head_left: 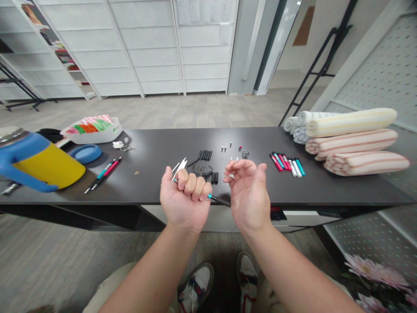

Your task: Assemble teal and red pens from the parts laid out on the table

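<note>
Gripping a teal pen in left hand, right hand loosely curled

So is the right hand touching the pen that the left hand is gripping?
Cannot tell. In the head view the black tip of the pen ends right at the edge of the right hand; neither gap nor contact shows plainly.
</note>
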